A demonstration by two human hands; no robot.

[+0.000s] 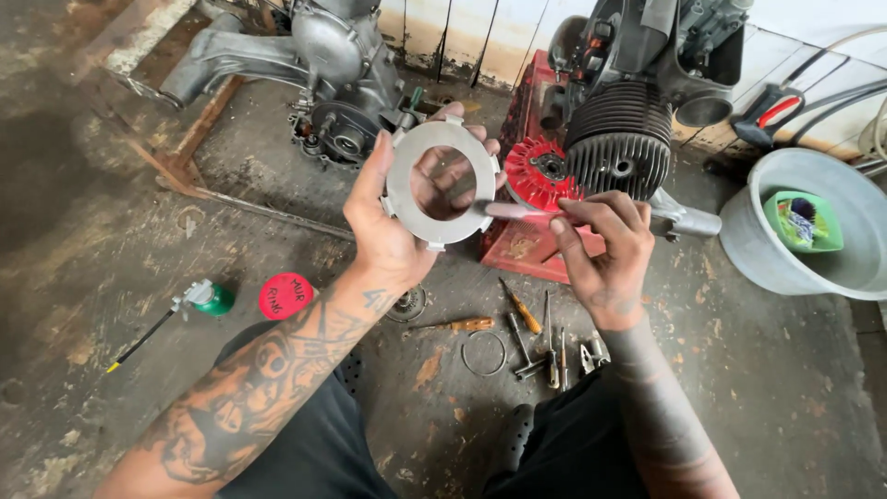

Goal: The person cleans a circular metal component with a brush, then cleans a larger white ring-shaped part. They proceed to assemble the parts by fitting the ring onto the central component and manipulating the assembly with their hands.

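Observation:
My left hand (393, 222) holds up a flat grey metal ring plate (407, 199) with small tabs round its rim, fingers behind it and thumb on its left edge. My right hand (605, 249) pinches a thin pale tool (517, 212) whose tip touches the plate's lower right edge. Both hands hover above a dirty concrete floor. Just behind them sits an engine with a finned cylinder (619, 139) and a red fan wheel (540, 171).
Screwdrivers and small tools (540, 342) and a wire ring (483, 353) lie on the floor between my knees. A red lid (285, 296) and a green spray can (208, 298) lie left. A grey basin (832, 263) stands right. An engine casing (323, 55) rests at the back.

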